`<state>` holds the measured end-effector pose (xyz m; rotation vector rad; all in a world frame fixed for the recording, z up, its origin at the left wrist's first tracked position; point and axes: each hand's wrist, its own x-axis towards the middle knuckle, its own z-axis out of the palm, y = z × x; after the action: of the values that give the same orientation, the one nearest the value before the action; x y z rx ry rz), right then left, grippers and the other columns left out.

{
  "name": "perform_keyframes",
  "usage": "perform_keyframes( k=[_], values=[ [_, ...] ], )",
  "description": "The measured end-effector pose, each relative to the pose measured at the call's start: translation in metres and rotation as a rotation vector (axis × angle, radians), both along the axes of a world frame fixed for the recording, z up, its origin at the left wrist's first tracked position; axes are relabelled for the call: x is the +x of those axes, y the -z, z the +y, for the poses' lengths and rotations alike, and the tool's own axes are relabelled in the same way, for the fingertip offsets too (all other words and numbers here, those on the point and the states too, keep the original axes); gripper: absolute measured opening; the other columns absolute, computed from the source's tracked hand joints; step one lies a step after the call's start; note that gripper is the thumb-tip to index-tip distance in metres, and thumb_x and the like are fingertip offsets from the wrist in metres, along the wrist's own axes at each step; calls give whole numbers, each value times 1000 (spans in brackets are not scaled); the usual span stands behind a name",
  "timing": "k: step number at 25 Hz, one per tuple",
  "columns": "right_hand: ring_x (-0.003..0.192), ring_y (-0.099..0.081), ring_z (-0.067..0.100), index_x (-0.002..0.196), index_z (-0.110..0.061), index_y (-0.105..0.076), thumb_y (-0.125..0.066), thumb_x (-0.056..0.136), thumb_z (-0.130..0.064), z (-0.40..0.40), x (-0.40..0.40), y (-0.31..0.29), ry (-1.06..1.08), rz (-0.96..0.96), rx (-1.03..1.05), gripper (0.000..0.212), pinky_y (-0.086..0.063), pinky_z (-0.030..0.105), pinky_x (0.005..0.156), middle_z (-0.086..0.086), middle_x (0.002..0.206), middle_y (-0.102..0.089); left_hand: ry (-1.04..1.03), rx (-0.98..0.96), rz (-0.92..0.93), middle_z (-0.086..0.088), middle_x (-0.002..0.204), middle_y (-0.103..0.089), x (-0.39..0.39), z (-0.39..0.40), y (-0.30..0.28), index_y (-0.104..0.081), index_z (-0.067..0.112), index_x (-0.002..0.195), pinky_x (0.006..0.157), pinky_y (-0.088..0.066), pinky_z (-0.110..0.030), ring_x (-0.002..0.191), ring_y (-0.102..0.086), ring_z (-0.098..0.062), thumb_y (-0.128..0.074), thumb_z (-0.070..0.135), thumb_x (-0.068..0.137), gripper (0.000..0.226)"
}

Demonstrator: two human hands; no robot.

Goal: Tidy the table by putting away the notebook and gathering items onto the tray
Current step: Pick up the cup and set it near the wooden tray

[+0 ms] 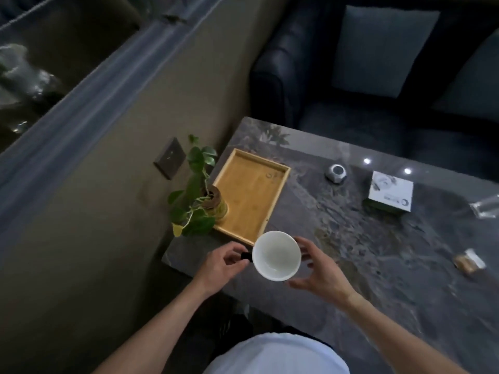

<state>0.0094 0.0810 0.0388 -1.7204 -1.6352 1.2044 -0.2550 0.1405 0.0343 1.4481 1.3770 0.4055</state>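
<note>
A white mug (276, 255) with a dark handle hangs in the air just off the near corner of the wooden tray (249, 195). My left hand (222, 261) pinches the mug's dark handle. My right hand (318, 268) curls around the mug's right side with fingers spread; whether it touches the mug is unclear. The mug looks empty inside. The tray lies bare on the dark marble table (351, 238) near its left edge. No notebook is visible.
A potted plant in a glass jar (213, 203) stands at the tray's left rim. Farther right on the table sit a small round silver object (336, 172), a white box (391, 194), a clear glass item (486, 206) and a small wrapped packet (469, 261). A dark sofa (378, 76) stands behind.
</note>
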Motion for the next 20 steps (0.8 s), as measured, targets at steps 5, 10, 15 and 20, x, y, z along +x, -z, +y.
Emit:
perform_keyframes(
  k=[5,10,15,20],
  values=[
    [106,-56,-4,137,-39,-40,-89,56,-34,-30,-28,18,182,-28,-88,95,-48,20,87,-19,119,-60,209,-5,103,13,88,-73,-12,18,18,-68,32,96,69,-51,-11,82,-65,7,-77,29,81,18],
    [107,-57,-1,138,-43,-36,-84,52,-50,-52,-57,35,315,-39,-145,99,-50,29,90,-15,121,-61,342,-16,156,14,89,-72,-20,25,32,-66,37,96,68,-49,-12,81,-65,6,-75,32,81,18],
    [108,-56,2,135,-54,-27,-86,53,-53,-60,-76,49,362,-110,-168,101,-51,32,90,-14,122,-62,407,-35,187,13,92,-71,-27,28,42,-66,35,96,72,-51,-17,86,-66,1,-75,30,82,17],
    [108,-57,4,135,-56,-26,-86,52,-55,-59,-85,57,384,-130,-184,103,-51,33,89,-14,121,-62,425,-55,177,13,92,-71,-33,34,47,-66,35,96,74,-53,-20,86,-66,1,-75,29,83,17]
  ],
)
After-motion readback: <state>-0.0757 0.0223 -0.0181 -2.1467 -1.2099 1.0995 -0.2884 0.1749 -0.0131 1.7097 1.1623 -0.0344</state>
